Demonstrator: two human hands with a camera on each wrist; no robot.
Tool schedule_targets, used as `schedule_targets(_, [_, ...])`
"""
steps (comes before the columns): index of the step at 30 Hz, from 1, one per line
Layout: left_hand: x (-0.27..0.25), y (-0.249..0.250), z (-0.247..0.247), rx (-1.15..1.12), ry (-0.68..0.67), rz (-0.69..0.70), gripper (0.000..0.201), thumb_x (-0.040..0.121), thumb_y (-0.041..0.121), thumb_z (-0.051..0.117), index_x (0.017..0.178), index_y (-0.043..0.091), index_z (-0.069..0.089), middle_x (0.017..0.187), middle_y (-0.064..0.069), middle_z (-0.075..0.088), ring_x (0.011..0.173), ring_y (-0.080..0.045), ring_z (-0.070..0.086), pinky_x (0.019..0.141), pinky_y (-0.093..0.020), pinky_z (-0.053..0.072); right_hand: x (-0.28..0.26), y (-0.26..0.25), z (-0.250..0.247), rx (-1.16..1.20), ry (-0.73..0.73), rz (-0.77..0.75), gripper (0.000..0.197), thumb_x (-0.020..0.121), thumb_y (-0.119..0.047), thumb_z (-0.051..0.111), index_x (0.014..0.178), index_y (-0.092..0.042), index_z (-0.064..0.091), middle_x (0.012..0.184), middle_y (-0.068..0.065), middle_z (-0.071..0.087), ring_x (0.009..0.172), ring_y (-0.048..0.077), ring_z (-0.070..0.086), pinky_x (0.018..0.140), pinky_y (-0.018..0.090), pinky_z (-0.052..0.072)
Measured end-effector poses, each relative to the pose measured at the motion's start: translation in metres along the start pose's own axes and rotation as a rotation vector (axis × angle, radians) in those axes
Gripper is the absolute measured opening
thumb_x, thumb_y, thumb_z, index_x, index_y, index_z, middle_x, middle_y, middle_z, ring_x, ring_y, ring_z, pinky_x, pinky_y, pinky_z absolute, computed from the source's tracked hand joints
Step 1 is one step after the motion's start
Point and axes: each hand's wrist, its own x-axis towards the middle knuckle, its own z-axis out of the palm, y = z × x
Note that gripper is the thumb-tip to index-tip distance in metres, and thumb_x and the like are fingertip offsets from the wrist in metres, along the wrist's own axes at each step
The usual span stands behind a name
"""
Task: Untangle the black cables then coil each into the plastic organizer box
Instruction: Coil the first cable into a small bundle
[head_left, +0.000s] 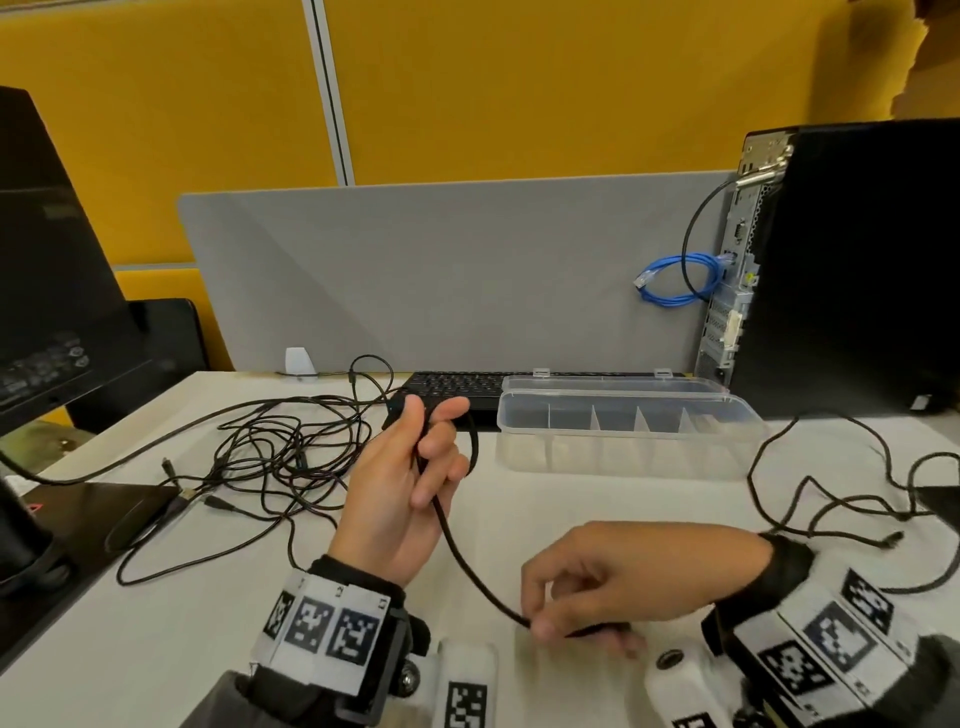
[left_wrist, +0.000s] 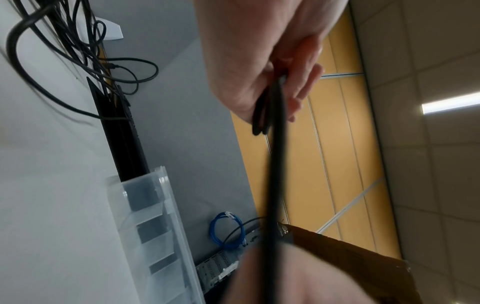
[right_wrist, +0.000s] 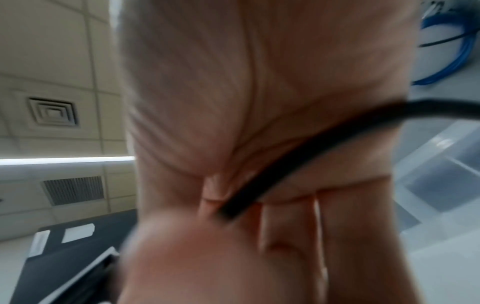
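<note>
My left hand (head_left: 415, 457) is raised above the white table, its fingers curled round a small coil of black cable (head_left: 474, 441); the left wrist view shows the loops (left_wrist: 262, 115) hanging from the fingers. From that coil the cable (head_left: 457, 545) runs down to my right hand (head_left: 545, 618), which pinches it between thumb and forefinger near the table's front edge. In the right wrist view the cable (right_wrist: 285, 164) crosses the palm. A tangle of thin black cables (head_left: 275, 452) lies at the left. The clear plastic organizer box (head_left: 623, 441), lid open, sits behind with its divided compartments empty.
Another black cable (head_left: 831, 499) trails loose on the right. A black keyboard (head_left: 452, 387) lies behind the box, against a grey divider (head_left: 441, 270). A computer tower (head_left: 841, 270) with a blue cable (head_left: 680, 278) stands at the right, a monitor (head_left: 47, 260) at the left.
</note>
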Motion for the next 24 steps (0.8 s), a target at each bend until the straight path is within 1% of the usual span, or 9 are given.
schedule_targets(2, [-0.001, 0.003, 0.001, -0.002, -0.049, -0.020, 0.037, 0.091, 0.029, 0.040, 0.082, 0.005, 0.066, 0.052, 0.006, 0.049, 0.031, -0.003, 0.034, 0.044, -0.015, 0.043, 0.003, 0.013, -0.006, -0.222, 0.204, 0.073, 0.016, 0.096, -0.037, 0.047, 0.082, -0.031, 0.051, 0.060, -0.011, 0.054, 0.052, 0.004, 0.047, 0.059, 0.027, 0.045])
schedule_targets(5, [-0.009, 0.002, 0.005, 0.130, -0.257, -0.136, 0.040, 0.086, 0.023, 0.043, 0.059, 0.010, 0.071, 0.062, -0.005, 0.066, 0.044, -0.009, 0.057, 0.046, -0.015, 0.044, 0.000, 0.024, -0.022, -0.442, 0.806, 0.150, 0.027, 0.093, -0.049, 0.035, 0.084, -0.026, 0.043, 0.064, -0.006, 0.051, 0.060, 0.014, 0.050, 0.058, 0.029, 0.040])
schedule_targets(8, [-0.016, -0.012, 0.009, 0.428, -0.513, -0.244, 0.040, 0.094, 0.024, 0.038, 0.074, 0.013, 0.070, 0.086, -0.016, 0.072, 0.058, -0.018, 0.067, 0.052, -0.018, 0.042, -0.003, 0.016, -0.024, -0.427, 1.101, 0.044, 0.028, 0.090, -0.049, 0.036, 0.083, -0.023, 0.042, 0.059, -0.007, 0.048, 0.056, 0.014, 0.048, 0.054, 0.032, 0.040])
schedule_targets(10, [-0.016, -0.021, 0.011, 0.563, -0.522, -0.269, 0.041, 0.097, 0.031, 0.036, 0.088, 0.006, 0.067, 0.094, -0.017, 0.072, 0.064, -0.019, 0.068, 0.055, -0.019, 0.043, -0.002, 0.001, -0.017, -0.390, 1.152, -0.093, 0.021, 0.092, -0.041, 0.045, 0.081, -0.022, 0.043, 0.055, -0.008, 0.045, 0.054, 0.012, 0.046, 0.053, 0.029, 0.040])
schedule_targets(13, [-0.010, -0.023, 0.014, 0.504, -0.342, -0.188, 0.051, 0.091, 0.033, 0.033, 0.104, -0.008, 0.060, 0.091, -0.018, 0.072, 0.072, -0.020, 0.070, 0.063, -0.022, 0.051, -0.004, -0.018, -0.007, -0.263, 1.081, -0.224, 0.016, 0.095, -0.030, 0.046, 0.082, -0.020, 0.047, 0.051, -0.009, 0.045, 0.053, 0.006, 0.047, 0.051, 0.016, 0.034])
schedule_targets(17, [-0.002, -0.023, 0.007, 0.278, -0.174, -0.026, 0.049, 0.093, 0.033, 0.030, 0.109, -0.003, 0.059, 0.102, -0.020, 0.069, 0.093, -0.021, 0.068, 0.079, -0.025, 0.055, -0.003, -0.024, 0.002, -0.172, 0.761, -0.215, 0.013, 0.100, -0.025, 0.036, 0.099, -0.029, 0.049, 0.061, -0.025, 0.052, 0.059, 0.000, 0.048, 0.057, 0.014, 0.035])
schedule_targets(19, [-0.001, -0.019, 0.006, 0.164, -0.117, 0.007, 0.048, 0.097, 0.032, 0.025, 0.112, 0.000, 0.057, 0.106, -0.016, 0.070, 0.099, -0.018, 0.067, 0.079, -0.022, 0.055, 0.001, -0.020, 0.007, -0.152, 0.616, -0.189, 0.018, 0.101, -0.026, 0.034, 0.096, -0.033, 0.049, 0.062, -0.011, 0.049, 0.059, 0.005, 0.043, 0.058, 0.017, 0.034])
schedule_targets(21, [-0.001, -0.013, 0.005, 0.033, -0.104, 0.003, 0.049, 0.098, 0.032, 0.024, 0.108, 0.001, 0.061, 0.101, -0.013, 0.072, 0.093, -0.014, 0.069, 0.077, -0.020, 0.055, 0.004, -0.015, 0.010, -0.123, 0.473, -0.118, 0.021, 0.101, -0.030, 0.031, 0.097, -0.032, 0.052, 0.065, -0.006, 0.045, 0.060, 0.006, 0.040, 0.062, 0.022, 0.035])
schedule_targets(24, [-0.006, -0.003, 0.008, -0.090, -0.136, -0.042, 0.049, 0.089, 0.030, 0.036, 0.083, 0.002, 0.075, 0.077, -0.007, 0.073, 0.064, -0.010, 0.069, 0.062, -0.019, 0.056, 0.004, 0.001, 0.004, -0.181, 0.355, 0.024, 0.025, 0.102, -0.031, 0.031, 0.094, -0.029, 0.055, 0.064, -0.011, 0.044, 0.060, 0.004, 0.041, 0.064, 0.021, 0.036])
